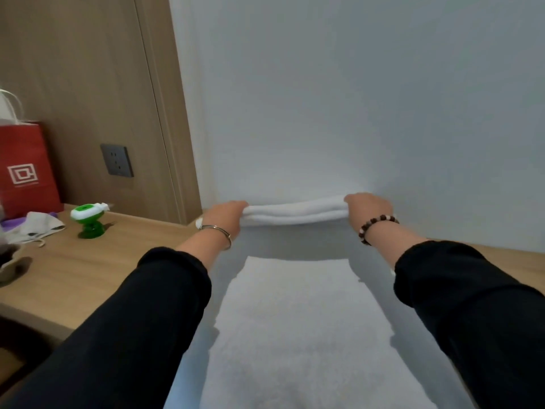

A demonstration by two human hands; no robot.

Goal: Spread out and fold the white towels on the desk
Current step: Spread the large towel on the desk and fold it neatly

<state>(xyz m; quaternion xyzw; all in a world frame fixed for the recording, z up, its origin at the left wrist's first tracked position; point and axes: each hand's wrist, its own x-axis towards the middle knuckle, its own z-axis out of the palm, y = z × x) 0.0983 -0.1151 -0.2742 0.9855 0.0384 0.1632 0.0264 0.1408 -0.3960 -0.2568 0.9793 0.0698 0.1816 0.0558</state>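
Both arms are out straight, black sleeves [165, 290] pushed up the forearms, reaching toward 12 o'clock. The left hand [227, 212] is knuckles-up, fingers curled down over the left end of a thick white fold [295, 214]. The right hand [368, 206] mirrors it at the other end, fingers wrapped over the top. Both grips are closed tight on the cloth. The fold is stretched level between them, layered, held up clear of the desk [88, 261] and close against the wall [354, 98]. There's a thin bangle [216, 231] on the left wrist and a bead bracelet [376, 225] on the right.

Below the hands, running back toward 6 o'clock, a towel [298, 320] lies flat on the desk between the two forearms. Its far edge stops just short of the raised fold, with shadow in the gap. Whether fold and flat towel are one piece, I can't tell from here.

Over at 9 o'clock, a red bag [25, 169] stands against the wood panel [88, 69]. A green gadget [88, 219] sits near it on the desk, with crumpled cloth [38, 225] to its left and a socket [117, 160] on the panel above.
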